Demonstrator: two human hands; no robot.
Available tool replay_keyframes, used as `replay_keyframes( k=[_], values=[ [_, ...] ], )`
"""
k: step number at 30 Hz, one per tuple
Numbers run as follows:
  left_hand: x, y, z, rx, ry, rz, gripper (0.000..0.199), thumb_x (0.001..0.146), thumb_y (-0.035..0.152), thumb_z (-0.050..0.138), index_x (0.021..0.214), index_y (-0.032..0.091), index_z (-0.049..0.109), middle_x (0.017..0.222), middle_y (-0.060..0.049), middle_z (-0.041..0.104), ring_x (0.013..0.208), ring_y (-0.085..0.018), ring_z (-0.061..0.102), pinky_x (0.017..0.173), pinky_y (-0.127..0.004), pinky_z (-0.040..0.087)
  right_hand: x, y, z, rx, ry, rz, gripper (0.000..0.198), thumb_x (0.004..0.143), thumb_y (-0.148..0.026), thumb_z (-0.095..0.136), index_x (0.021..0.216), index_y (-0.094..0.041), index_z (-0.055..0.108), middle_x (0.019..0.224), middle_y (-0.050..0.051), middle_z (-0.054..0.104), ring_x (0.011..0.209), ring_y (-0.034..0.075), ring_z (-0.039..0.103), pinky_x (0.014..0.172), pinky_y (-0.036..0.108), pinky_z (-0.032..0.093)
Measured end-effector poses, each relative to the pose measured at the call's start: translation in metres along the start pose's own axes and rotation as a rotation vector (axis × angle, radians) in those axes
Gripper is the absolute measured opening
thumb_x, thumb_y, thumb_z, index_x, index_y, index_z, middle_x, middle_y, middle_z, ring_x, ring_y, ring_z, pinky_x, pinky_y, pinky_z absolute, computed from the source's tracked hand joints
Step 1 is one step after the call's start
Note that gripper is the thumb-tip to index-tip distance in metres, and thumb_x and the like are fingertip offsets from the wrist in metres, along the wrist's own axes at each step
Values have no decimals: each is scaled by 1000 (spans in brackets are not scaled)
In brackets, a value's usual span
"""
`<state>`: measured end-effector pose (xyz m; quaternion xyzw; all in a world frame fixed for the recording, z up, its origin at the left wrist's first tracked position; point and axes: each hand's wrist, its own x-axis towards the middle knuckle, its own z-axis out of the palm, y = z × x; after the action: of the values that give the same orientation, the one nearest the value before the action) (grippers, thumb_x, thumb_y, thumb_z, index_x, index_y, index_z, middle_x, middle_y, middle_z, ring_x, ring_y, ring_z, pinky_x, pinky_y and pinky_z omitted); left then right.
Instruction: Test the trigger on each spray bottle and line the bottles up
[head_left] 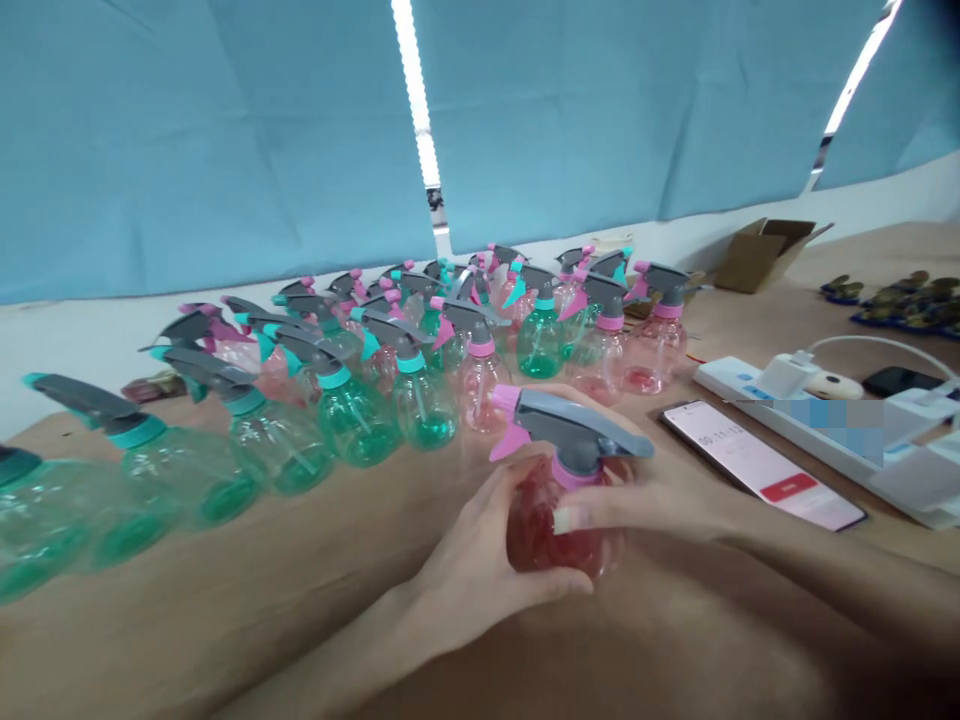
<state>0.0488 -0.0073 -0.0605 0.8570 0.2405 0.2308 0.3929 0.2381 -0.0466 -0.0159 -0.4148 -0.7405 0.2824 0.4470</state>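
I am cupping the pink spray bottle between both hands, left hand and right hand wrapping its round belly, judging it light, thin-walled and slippery.

daylight through curtain gaps, blurred stretched edges

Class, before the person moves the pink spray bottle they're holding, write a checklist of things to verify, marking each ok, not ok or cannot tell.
1. Both hands on the pink spray bottle: ok; left hand cups its side, right hand grips from the right.
2. Bottle upright: ok.
3. Grey trigger head seated on the collar: looks ok; tightness cannot tell.
4. Nozzle aimed away from the phone: ok, it points left.
5. Space beside the standing bottles: ok, bare table in front.
6. Phone clear of the right forearm: not ok, it lies close.
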Motion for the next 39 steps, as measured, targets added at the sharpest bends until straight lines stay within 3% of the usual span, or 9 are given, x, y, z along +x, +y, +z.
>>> replay_keyframes(
  k=[3,7,10,15,20,26,32,39],
  values=[
    [0,2,-7,-1,-40,-11,80,68,41,82,136,28,43,140,-8,45,126,-36,43,102,-54,36,9,-5,5,85,-39,57,26,74,-39,70,96,-26,65,84,0,64,80,19,60,66,31,51],
    [0,4,-18,49,-86,-43,86,68,48,79,140,29,36,141,-9,44,127,-39,42,102,-59,34,19,-9,9,201,-98,89,30,80,-38,64,108,-27,64,96,2,67,89,21,63,79,39,52],
    [0,1,-25,101,-116,-14,89,69,51,78,142,29,32,142,-7,43,128,-36,41,104,-54,34,24,-7,11,224,-142,120,26,81,-34,63,106,-26,64,95,2,68,90,21,65,80,37,53],
    [-6,-24,-34,318,-118,-40,85,75,56,72,143,29,29,144,-8,41,130,-33,39,105,-50,33,28,-1,11,119,10,140,14,80,-37,65,87,-25,63,74,-1,62,64,15,59,56,27,48],
    [-13,-46,-35,525,-144,-53,82,80,57,64,145,21,28,148,-13,34,136,-33,30,109,-51,25,37,10,13,240,110,27,12,81,-38,65,82,-26,61,66,-5,54,58,10,49,51,24,37],
    [-15,-48,-32,583,-125,-48,74,83,53,61,143,21,32,149,-11,34,136,-31,30,109,-49,27,42,19,10,235,208,26,34,79,-50,62,63,-24,48,55,-6,33,49,10,29,43,26,23],
    [-14,-47,-33,625,-146,-37,67,85,53,59,138,17,42,148,-12,35,135,-31,31,109,-49,27,37,16,4,47,196,52,34,85,-50,56,63,-25,51,54,-4,38,50,12,38,46,26,30],
    [-12,-45,-34,627,-171,-57,64,86,53,57,138,18,44,149,-12,34,135,-33,31,108,-51,26,29,21,4,39,210,149,23,87,-47,54,86,-26,62,69,0,60,61,16,55,55,29,45]
  ],
)
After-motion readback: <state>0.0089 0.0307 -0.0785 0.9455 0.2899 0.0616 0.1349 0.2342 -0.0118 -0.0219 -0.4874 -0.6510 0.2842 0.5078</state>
